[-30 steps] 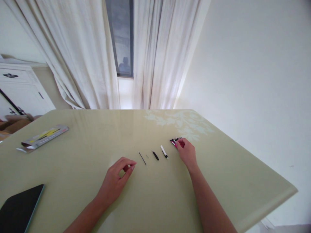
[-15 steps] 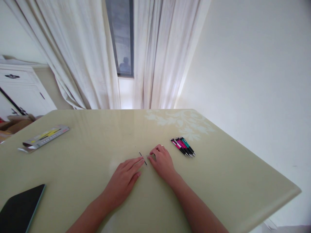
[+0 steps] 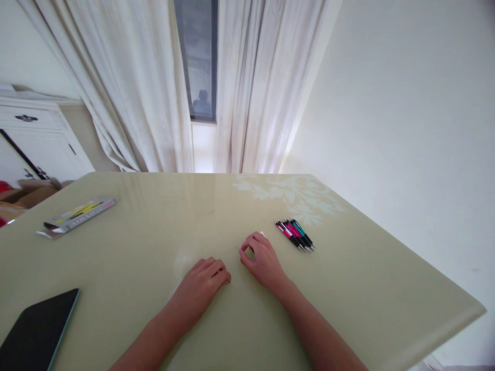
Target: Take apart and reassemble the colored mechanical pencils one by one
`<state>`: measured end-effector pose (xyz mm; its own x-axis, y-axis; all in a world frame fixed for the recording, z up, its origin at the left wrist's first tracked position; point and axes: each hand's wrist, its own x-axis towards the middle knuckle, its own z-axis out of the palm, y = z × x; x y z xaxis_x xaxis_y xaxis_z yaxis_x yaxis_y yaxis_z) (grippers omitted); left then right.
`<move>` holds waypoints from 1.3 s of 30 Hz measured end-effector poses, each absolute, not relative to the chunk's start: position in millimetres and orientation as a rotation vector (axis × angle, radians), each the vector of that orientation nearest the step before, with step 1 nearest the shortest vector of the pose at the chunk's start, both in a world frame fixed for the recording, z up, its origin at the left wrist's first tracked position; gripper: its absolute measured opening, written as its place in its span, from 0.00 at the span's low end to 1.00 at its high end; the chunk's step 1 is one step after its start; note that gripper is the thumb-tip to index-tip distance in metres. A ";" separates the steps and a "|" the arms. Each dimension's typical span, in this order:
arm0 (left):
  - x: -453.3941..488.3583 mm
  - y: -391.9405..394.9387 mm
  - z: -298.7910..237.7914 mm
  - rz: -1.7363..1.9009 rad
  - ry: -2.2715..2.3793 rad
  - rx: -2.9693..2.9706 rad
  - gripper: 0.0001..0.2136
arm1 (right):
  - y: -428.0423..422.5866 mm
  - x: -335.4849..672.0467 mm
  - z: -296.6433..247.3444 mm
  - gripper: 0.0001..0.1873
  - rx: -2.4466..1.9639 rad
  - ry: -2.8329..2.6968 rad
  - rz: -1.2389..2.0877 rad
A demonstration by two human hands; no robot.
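Head view. Lower centre: left hand (image 3: 203, 283), palm down, fingers curled together on what seems a dark pen refill (image 3: 229, 281), mostly hidden. Right of centre: right hand (image 3: 263, 262), thumb and forefinger pinching a thin, pale spring (image 3: 237, 249).

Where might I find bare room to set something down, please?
Bare: pale green tabletop between the grey cardboard box and left hand, and right of the pink, teal and black pens. Crowded: around the right hand, beside those pens.
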<state>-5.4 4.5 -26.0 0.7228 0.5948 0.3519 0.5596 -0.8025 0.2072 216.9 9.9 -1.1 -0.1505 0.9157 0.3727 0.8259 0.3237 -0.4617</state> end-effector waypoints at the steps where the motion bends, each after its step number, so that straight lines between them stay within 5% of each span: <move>1: -6.1 4.8 -25.2 0.666 0.985 2.815 0.09 | 8.6 217.2 0.7 0.04 -1.503 -1.987 0.216; 8: -13.4 7.8 -3.3 1.177 1.239 1.807 0.09 | 0.4 214.2 11.7 0.06 -1.248 -1.984 0.422; 15: -15.2 12.1 -0.8 1.215 0.981 1.148 0.17 | -6.9 206.9 18.3 0.07 -1.122 -2.019 0.504; 39: -7.7 7.8 -8.8 1.138 0.872 0.978 0.19 | -0.8 215.2 13.2 0.04 -1.290 -1.896 0.398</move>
